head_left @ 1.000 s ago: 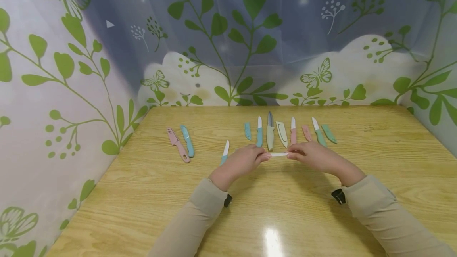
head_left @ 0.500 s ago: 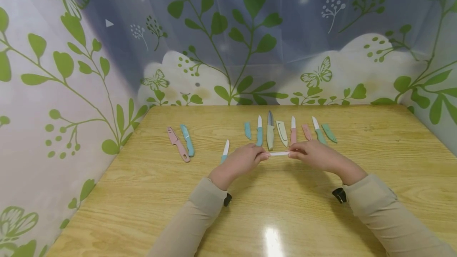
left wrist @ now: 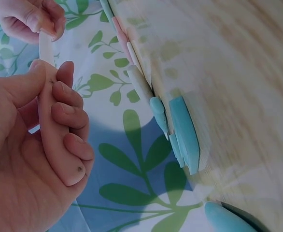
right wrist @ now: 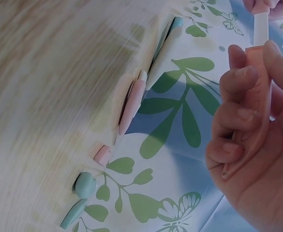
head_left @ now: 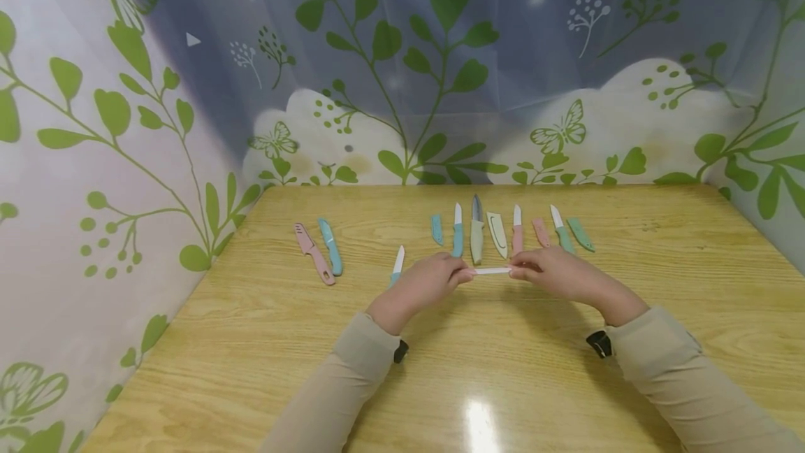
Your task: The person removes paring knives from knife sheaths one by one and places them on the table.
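Note:
A small knife with a white blade [head_left: 492, 271] is held level above the table between the two hands. My left hand [head_left: 430, 282] grips its pink handle [left wrist: 59, 145], fingers curled round it in the left wrist view. My right hand [head_left: 560, 277] holds a pink blade sheath [right wrist: 257, 87], its fingers wrapped along the length. Between the fingertips a stretch of bare blade shows, its far end hidden inside the sheath. Partly behind the left hand lies a blue-handled knife [head_left: 399, 261] with a white blade.
Beyond the hands, a row on the wooden table [head_left: 251, 362] holds a blue sheath [head_left: 437, 229], blue knife [head_left: 458, 236], cream knife [head_left: 476, 240], cream sheath [head_left: 497, 235], pink knife [head_left: 517, 226], pink sheath [head_left: 541, 232], green knife [head_left: 560, 229] and green sheath [head_left: 580, 235]. Pink [head_left: 314, 254] and blue [head_left: 330, 249] knives lie left.
The right hand has shifted slightly rightward with the sheath, and a little more white blade shows between the hands. The things on the table have stayed put.

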The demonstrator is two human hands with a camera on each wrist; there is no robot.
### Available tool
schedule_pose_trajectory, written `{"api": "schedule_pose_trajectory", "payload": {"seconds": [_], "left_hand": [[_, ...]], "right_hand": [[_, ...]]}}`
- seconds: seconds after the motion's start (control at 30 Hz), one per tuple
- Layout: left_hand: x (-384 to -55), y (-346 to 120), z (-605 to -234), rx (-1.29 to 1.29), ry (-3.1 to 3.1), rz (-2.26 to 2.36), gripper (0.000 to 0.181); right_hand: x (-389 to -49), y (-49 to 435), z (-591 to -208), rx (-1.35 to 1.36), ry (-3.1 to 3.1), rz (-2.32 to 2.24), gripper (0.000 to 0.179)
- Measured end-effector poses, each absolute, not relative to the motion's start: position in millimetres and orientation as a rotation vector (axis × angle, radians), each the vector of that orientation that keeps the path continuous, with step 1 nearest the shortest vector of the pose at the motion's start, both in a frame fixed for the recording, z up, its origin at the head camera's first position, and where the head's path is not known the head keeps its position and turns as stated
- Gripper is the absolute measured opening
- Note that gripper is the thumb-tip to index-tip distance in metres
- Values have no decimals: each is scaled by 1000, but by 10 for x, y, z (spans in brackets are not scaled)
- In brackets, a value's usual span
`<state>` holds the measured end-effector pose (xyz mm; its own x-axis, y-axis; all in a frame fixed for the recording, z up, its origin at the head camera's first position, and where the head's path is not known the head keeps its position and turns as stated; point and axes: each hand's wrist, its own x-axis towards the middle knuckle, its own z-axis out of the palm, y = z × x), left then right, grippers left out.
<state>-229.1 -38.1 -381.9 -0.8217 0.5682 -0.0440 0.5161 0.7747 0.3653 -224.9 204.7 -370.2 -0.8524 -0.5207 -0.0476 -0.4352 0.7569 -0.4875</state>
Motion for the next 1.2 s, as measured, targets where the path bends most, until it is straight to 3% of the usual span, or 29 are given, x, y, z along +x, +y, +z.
{"api": "schedule_pose_trajectory", "payload": {"seconds": [0.63, 1.2], "left_hand": [[-2298, -394, -3828, 853, 2824, 515, 39], [-2362, -527, -3814, 761, 2891, 617, 34]], "right_hand": [[-2263, 2084, -3706, -740, 2778, -683, 31], [-2309, 2206, -3711, -613, 2802, -641, 42]]}}
